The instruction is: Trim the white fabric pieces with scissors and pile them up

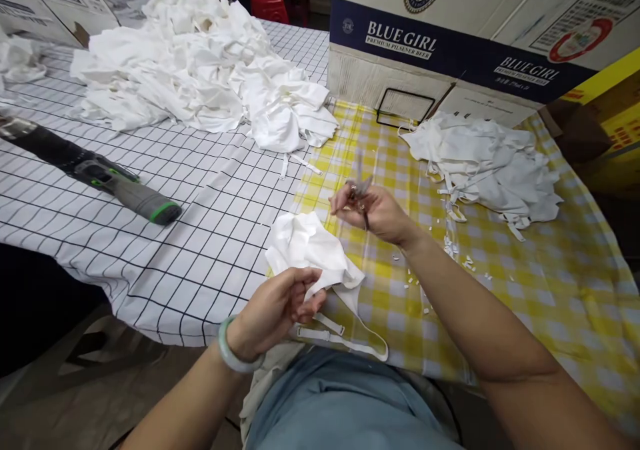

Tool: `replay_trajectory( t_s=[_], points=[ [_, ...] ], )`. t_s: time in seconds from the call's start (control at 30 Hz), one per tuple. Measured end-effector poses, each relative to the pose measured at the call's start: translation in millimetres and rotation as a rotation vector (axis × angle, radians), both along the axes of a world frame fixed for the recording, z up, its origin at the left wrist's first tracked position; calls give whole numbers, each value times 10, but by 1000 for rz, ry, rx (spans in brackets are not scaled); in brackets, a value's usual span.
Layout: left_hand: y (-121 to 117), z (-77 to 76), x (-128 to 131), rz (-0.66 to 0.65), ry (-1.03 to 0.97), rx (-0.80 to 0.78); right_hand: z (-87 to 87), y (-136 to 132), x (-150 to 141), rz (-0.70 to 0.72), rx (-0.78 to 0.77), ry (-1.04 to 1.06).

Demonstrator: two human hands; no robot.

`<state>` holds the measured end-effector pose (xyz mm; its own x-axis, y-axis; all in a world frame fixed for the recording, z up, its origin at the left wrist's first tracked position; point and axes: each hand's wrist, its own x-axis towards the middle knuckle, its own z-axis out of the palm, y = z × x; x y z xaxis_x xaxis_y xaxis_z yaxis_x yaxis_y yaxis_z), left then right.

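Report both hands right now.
Left hand: closed, pinching the white garment.
Right hand: closed around small metal scissors, off the garment.

Gray-blk device [113, 182] w/ green trim, Blue Girl beer ctn [460, 40], blk wire frame [411, 93], red stool [270, 7] in bkgd

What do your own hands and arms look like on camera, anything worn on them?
The left hand is ungloved, with a smooth, rounded, pale green bangle around its wrist. The right hand is ungloved too, and its wrist shows no band. No sleeve shows on either forearm. Whether any finger wears a ring, I cannot tell.
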<state>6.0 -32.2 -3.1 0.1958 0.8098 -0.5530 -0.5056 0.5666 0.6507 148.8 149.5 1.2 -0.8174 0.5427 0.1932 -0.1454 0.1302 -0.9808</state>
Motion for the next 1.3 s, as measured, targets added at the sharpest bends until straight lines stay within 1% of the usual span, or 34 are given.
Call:
replay_trajectory(
  t_s=[0.03,0.07,0.1,0.17,0.23,0.27,0.3,0.33,0.37,0.4,0.47,0.53,0.6,0.63,0.7,0.73,0.8,0.83,0.9,0.93,0.97,1.0,1.07,1.1,1.13,1.17,1.3],
  points=[
    [1,-53,40,46,-60,-30,22,-3,30,-40,16,44],
    [4,-77,74,50,-69,-23,34,-15,55,-6,45,39],
    [8,-68,98,15,-25,22,31,-36,73,90,81,-14],
    [2,33,99,-107,150,153,-28,-88,78,369,137,-194],
    [-30,191,39,-202,309,255,-126,-126,43,618,147,-351],
    [-54,264,-5,-226,359,282,-165,-129,13,695,138,-390],
    [-81,320,-52,-234,391,292,-186,-122,-25,741,119,-403],
    [-108,353,-95,-225,404,284,-180,-105,-70,749,91,-382],
    [-131,358,-129,-195,390,259,-145,-82,-120,708,58,-328],
    [-147,339,-152,-156,340,215,-83,-60,-170,618,27,-247],
    [-150,248,-158,-49,143,108,89,-38,-251,344,15,-37],
    [-117,139,-116,52,-87,35,246,-69,-268,91,91,129],
    [-71,59,-49,114,-217,19,295,-155,-191,-77,213,196],
    [-53,35,-15,138,-238,31,266,-212,-118,-151,262,197],
    [-35,14,41,152,-212,68,113,-343,70,-309,283,128],
    [-34,15,61,138,-169,94,4,-414,167,-385,247,71],
    [-33,31,91,92,-16,180,-227,-570,316,-490,106,-48],
    [-25,45,106,85,104,254,-332,-657,354,-518,18,-92],
    [18,78,147,132,385,458,-486,-845,348,-544,-154,-133],
    [53,93,176,179,497,557,-531,-940,312,-545,-230,-138],
    [95,103,210,225,555,630,-554,-1030,266,-535,-296,-136],
    [140,107,249,258,551,660,-558,-1110,223,-515,-350,-127],
    [220,96,332,277,416,612,-520,-1219,184,-440,-407,-113],
    [247,82,371,279,346,566,-483,-1242,204,-405,-399,-126],
    [264,65,408,281,308,528,-440,-1243,253,-386,-358,-162],
    [272,44,440,280,309,506,-391,-1225,327,-386,-284,-214],
    [247,-38,542,240,455,524,-207,-1069,712,-425,142,-462]
  ],
)
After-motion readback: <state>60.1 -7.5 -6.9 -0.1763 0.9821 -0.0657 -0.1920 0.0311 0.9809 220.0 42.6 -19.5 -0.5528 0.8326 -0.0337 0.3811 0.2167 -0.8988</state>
